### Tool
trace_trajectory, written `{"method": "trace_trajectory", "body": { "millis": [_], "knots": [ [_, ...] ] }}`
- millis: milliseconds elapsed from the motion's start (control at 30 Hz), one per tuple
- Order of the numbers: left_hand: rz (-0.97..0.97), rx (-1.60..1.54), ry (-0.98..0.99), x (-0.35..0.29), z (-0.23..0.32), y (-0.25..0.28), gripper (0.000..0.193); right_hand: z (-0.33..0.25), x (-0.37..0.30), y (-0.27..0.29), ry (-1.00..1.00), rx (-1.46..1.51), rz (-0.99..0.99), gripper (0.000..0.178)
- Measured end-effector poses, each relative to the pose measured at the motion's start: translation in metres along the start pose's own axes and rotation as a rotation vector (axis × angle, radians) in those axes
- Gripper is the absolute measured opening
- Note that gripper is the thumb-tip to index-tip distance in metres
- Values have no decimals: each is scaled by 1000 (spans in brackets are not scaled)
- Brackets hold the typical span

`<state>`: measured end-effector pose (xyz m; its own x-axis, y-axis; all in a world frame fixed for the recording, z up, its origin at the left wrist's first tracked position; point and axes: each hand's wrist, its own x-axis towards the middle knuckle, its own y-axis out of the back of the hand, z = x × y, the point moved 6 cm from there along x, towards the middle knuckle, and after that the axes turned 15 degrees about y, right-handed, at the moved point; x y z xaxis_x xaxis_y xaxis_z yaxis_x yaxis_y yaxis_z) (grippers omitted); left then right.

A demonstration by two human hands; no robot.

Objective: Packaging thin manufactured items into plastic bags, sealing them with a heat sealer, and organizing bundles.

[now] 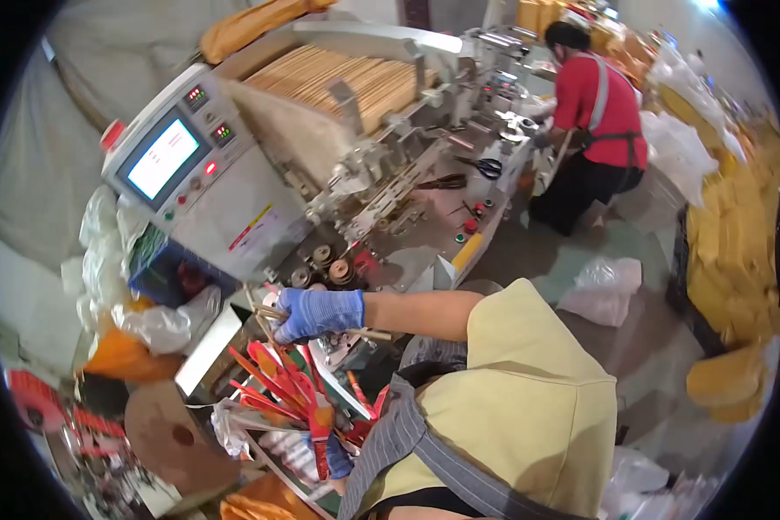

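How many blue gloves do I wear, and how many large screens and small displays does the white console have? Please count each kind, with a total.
Blue gloves: 2
Large screen: 1
Small displays: 2
Total: 5

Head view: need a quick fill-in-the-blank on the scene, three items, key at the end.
1. The right hand wears a ____ glove and holds thin sticks.
2. The long packets by the left hand are mostly ____ in colour.
3. The lit screen is on the ____ side of the picture, the co-worker on the opposite side.

Missing words: blue; red; left.
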<state>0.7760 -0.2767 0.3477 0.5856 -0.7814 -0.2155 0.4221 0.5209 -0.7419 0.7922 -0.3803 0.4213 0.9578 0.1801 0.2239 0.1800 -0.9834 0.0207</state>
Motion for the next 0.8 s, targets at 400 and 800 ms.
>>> {"method": "trace_trajectory", "body": {
  "millis": [400,800],
  "knots": [
    [-48,-607,-97,10,-17,-11,48,-53,-60,113,464,125,1052,15],
    [-98,556,-508,-51,-57,101,60,12,-33,12,317,-347,303,25]
  ]
}}
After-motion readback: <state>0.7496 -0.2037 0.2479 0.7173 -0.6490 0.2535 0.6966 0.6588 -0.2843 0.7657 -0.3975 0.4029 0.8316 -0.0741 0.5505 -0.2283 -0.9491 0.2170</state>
